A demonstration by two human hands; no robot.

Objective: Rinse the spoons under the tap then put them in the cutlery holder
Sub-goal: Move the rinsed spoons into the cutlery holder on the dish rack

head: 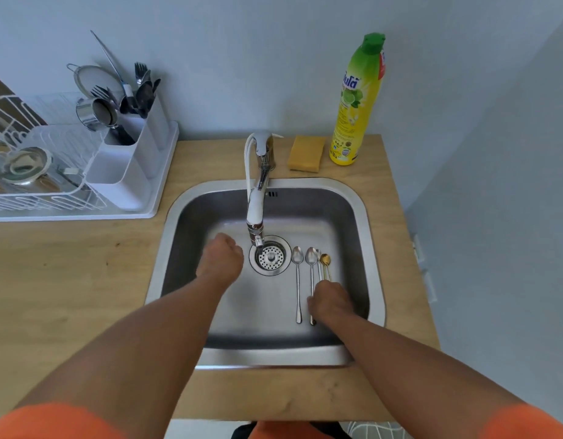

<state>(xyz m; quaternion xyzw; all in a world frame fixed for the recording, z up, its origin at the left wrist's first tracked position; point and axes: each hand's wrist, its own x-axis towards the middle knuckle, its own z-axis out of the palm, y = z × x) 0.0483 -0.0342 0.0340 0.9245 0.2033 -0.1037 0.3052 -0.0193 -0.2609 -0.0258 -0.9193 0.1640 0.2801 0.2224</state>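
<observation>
Several spoons lie side by side on the floor of the steel sink (365, 236), right of the drain (270, 257): a silver spoon (297, 280), a second silver spoon (311, 264), a thin one (319, 258) and a small gold spoon (325, 259). My right hand (332, 302) lies over the handles of the right-hand spoons, fingers curled down onto them; whether it grips one is hidden. My left hand (221, 259) hovers in a loose fist left of the tap spout (254, 213), holding nothing. No water shows at the tap. The white cutlery holder (128, 166) stands at the back left.
A white dish rack (36, 185) with a metal cup, strainer and bowl sits left of the sink. A yellow sponge (306, 153) and a yellow dish-soap bottle (357, 103) stand behind the sink on the wooden counter (68, 280). A wall closes in on the right.
</observation>
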